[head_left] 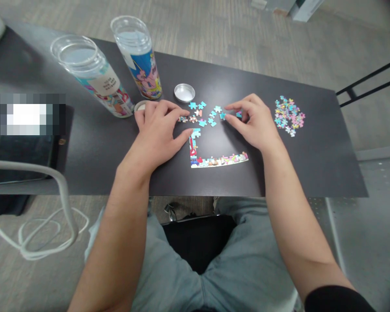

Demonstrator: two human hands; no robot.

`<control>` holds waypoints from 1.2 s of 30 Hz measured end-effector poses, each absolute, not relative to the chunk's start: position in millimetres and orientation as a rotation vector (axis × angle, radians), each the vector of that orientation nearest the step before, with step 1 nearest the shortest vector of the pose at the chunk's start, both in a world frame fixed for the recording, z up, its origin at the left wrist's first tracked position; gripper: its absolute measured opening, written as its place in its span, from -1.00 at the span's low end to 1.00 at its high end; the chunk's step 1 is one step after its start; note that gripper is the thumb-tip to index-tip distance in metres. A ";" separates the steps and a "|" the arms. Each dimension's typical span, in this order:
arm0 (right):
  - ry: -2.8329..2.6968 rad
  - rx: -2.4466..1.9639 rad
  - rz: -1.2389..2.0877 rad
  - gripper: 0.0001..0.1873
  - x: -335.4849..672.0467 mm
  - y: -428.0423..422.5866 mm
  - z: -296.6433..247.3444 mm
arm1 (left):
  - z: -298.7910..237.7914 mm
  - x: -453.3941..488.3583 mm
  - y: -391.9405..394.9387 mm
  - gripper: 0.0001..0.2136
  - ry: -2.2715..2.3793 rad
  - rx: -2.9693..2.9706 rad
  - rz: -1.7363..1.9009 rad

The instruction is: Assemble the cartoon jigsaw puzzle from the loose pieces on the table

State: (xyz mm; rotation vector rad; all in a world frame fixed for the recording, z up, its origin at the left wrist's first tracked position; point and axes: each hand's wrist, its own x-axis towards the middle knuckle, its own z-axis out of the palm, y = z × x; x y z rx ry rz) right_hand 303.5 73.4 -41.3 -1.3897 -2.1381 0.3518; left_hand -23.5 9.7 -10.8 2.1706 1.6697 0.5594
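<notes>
My left hand (160,130) lies on the black table (312,164), fingers stretched out, fingertips touching a short row of joined puzzle pieces (190,118). My right hand (253,121) rests palm down with thumb and forefinger close around a small blue piece (222,115). Several loose blue pieces (203,108) lie between the two hands. An L-shaped joined puzzle edge (214,160) sits just below my hands.
A heap of loose puzzle pieces (289,116) lies at the right. Two clear printed tubes (97,82) (139,56) and a round metal lid (184,92) stand at the back left. A dark device (22,151) and a white cable (45,234) are at the left.
</notes>
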 end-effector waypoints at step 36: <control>-2.333 -1.224 0.620 -0.83 273.4 48.0 -22.3 | -9.1 -24.9 8.3 -0.63 1.637 2.160 0.589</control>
